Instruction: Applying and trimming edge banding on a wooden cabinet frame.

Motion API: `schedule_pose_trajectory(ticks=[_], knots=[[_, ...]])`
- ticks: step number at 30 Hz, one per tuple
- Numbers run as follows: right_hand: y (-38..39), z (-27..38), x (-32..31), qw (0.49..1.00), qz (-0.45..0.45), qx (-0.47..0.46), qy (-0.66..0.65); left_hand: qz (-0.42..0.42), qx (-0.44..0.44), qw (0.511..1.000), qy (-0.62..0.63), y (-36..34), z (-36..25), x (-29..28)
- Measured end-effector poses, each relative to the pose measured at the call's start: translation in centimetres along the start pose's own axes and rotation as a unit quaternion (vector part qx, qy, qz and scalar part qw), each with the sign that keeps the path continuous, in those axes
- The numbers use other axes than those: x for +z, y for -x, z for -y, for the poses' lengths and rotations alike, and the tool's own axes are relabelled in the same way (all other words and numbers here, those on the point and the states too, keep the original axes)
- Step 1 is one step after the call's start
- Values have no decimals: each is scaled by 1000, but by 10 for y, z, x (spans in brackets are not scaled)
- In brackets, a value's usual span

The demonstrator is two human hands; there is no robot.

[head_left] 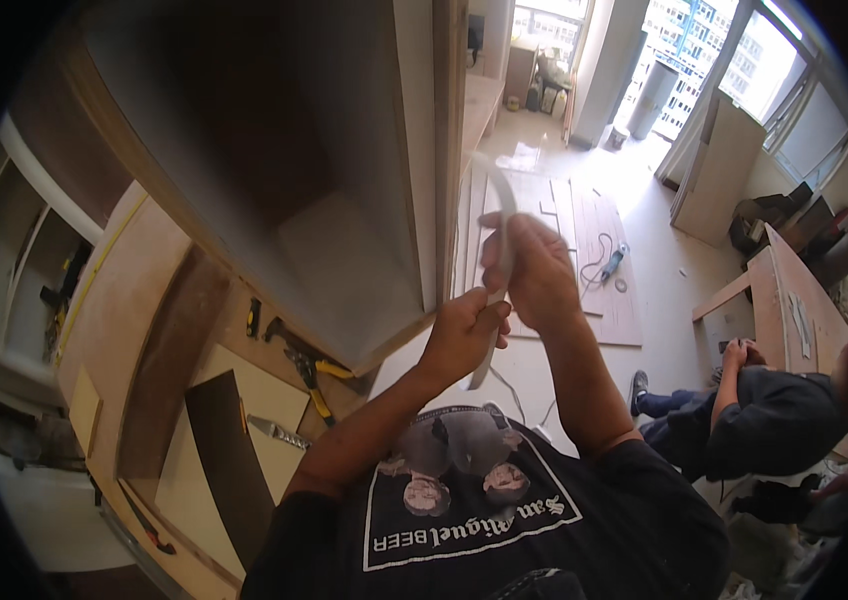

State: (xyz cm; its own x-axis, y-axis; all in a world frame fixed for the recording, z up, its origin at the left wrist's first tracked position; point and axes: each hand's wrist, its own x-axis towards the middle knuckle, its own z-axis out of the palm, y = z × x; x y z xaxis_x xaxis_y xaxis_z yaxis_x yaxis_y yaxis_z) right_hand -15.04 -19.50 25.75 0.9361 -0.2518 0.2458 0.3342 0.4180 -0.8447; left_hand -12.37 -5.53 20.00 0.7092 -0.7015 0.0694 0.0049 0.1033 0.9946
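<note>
A thin, pale flexible strip [481,373] runs through both of my hands, its upper part curving up and to the left. My left hand [464,332] is closed around its lower part, and the short tail hangs below the fist. Higher and to the right, my right hand [534,268] pinches the strip between thumb and fingers. Just left of my hands rises an open wooden cabinet box [422,150] with bare wood edges and a grey interior. The strip looks apart from the cabinet's edge.
Yellow-and-black hand tools [316,388] and a dark strip [229,450] lie on the workbench [149,265] at left. A blue power tool [616,262] with a cord rests on boards on the floor. At right a co-worker [759,420] sits beside a wooden table [812,295].
</note>
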Motion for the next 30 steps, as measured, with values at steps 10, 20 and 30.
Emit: schedule_pose_trajectory(ticks=[10,20,30], knots=[[-44,190,-122,925,-237,-296,-10,95,-49,992,-63,68,95,-57],[-55,382,-276,923,-187,-304,144,-114,-143,970,-160,159,180,-122],[47,-31,-29,899,33,166,404,-153,55,975,-153,127,103,-90]])
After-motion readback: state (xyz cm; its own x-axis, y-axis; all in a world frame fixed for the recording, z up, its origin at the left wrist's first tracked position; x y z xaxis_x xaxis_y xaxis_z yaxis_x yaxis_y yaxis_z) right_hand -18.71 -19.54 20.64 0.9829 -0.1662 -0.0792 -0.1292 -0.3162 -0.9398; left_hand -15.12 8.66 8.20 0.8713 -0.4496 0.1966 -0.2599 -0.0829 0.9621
